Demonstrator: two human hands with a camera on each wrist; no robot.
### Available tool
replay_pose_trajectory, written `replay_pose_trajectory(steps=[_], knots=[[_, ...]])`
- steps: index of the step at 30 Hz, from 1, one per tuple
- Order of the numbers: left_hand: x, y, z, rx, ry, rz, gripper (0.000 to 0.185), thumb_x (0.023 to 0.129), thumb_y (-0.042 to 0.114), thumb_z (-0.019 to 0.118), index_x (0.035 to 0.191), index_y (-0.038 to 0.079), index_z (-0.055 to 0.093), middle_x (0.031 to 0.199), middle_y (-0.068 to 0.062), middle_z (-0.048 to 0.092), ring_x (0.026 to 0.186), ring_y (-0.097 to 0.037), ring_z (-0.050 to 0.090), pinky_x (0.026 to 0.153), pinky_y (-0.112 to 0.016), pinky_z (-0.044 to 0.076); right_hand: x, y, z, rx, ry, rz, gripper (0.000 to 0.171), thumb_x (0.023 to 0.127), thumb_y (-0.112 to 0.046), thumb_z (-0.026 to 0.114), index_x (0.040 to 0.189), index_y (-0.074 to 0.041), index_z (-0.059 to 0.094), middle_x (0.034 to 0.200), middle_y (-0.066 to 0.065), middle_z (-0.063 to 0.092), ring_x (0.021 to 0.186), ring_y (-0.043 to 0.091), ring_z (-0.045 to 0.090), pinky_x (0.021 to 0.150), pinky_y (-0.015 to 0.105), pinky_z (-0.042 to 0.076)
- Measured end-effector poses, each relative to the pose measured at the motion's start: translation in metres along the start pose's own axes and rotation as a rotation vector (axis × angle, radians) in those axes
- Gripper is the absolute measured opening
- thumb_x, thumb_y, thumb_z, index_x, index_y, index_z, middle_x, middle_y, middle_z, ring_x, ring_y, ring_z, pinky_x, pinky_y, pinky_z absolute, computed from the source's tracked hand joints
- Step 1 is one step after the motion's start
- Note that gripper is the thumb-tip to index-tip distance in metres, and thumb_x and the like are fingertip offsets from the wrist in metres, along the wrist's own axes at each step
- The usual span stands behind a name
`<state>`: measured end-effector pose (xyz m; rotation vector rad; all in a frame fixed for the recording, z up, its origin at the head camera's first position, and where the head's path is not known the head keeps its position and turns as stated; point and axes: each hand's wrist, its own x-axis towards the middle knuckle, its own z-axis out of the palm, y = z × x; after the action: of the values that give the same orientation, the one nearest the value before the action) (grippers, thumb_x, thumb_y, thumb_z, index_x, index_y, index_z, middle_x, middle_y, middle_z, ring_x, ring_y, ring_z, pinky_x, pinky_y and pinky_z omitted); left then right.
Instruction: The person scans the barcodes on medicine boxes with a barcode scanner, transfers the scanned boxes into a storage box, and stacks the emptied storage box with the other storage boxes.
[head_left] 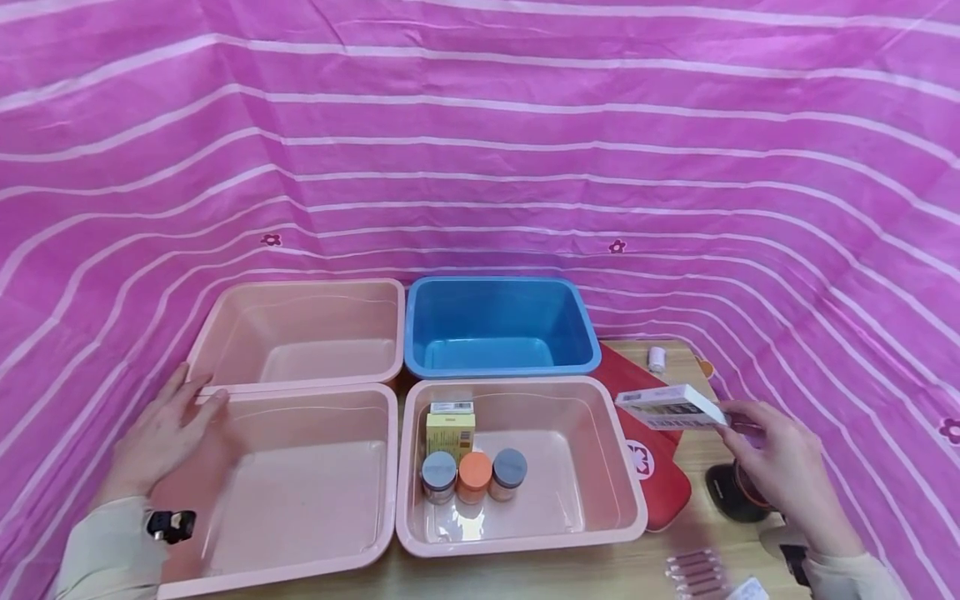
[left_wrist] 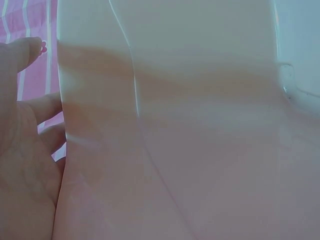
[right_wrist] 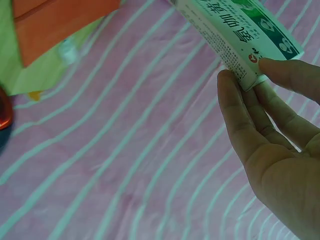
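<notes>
My right hand [head_left: 776, 462] pinches one end of a small white medicine box [head_left: 671, 406], held in the air over the red pouch. In the right wrist view, the thumb and fingers grip that end of the box [right_wrist: 240, 37], which shows green panels and printed characters. At the left rim of the front left pink bin [head_left: 315, 483] rests my left hand [head_left: 161, 433], its fingers extended toward the back left bin. The left wrist view shows some left fingertips hidden behind the bin wall [left_wrist: 165, 165]. A yellow box [head_left: 450, 435] and three lidded jars [head_left: 474, 477] stand in the front right pink bin [head_left: 592, 533].
Behind are another pink bin [head_left: 300, 287] and a blue bin [head_left: 502, 367]. A red pouch with a white emblem [head_left: 663, 492] lies right of them. A small white bottle [head_left: 657, 360], a dark round object [head_left: 731, 492] and packed swabs [head_left: 693, 573] sit on the wooden table [head_left: 693, 375].
</notes>
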<state>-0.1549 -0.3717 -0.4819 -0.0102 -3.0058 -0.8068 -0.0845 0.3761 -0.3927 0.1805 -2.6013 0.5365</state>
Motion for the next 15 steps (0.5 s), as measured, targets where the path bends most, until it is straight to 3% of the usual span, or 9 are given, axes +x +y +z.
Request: replay_pose_trajectory(steps=[4, 6, 10, 15], knots=[[0.001, 0.000, 0.000, 0.002, -0.003, -0.003, 0.068, 0.109, 0.045, 0.041, 0.160, 0.003, 0.027, 0.171, -0.023, -0.001, 0.142, -0.068, 0.018, 0.091, -0.088, 0.023, -0.017, 0.016, -0.004, -0.046, -0.043, 0.096, 0.028, 0.074, -0.001, 0.084, 0.101, -0.007, 0.076, 0.093, 0.016, 0.076, 0.082, -0.021, 0.050, 0.074, 0.041, 0.051], [0.001, -0.001, 0.000, 0.002, -0.001, -0.004, 0.068, 0.108, 0.045, 0.041, 0.161, 0.003, 0.027, 0.171, -0.023, -0.001, 0.141, -0.069, 0.019, 0.091, -0.089, 0.023, -0.025, 0.024, -0.005, -0.058, -0.068, 0.116, 0.028, 0.074, -0.002, 0.084, 0.100, -0.005, 0.076, 0.091, 0.017, 0.077, 0.078, -0.016, 0.053, 0.072, 0.041, 0.051], [0.001, -0.002, 0.000, 0.005, 0.000, -0.007, 0.068, 0.108, 0.045, 0.041, 0.161, 0.004, 0.026, 0.171, -0.023, -0.001, 0.141, -0.069, 0.019, 0.090, -0.089, 0.022, -0.040, 0.038, -0.001, -0.067, -0.098, 0.127, 0.029, 0.072, -0.001, 0.085, 0.099, -0.001, 0.075, 0.083, 0.017, 0.077, 0.069, -0.016, 0.054, 0.068, 0.021, 0.044], [0.002, -0.002, 0.001, 0.004, -0.001, -0.006, 0.068, 0.108, 0.045, 0.041, 0.161, 0.005, 0.026, 0.171, -0.023, -0.001, 0.142, -0.068, 0.018, 0.091, -0.089, 0.022, -0.055, 0.055, 0.005, -0.079, -0.112, 0.143, 0.028, 0.072, 0.001, 0.082, 0.099, 0.000, 0.075, 0.081, 0.016, 0.076, 0.067, -0.016, 0.053, 0.068, 0.032, 0.047]])
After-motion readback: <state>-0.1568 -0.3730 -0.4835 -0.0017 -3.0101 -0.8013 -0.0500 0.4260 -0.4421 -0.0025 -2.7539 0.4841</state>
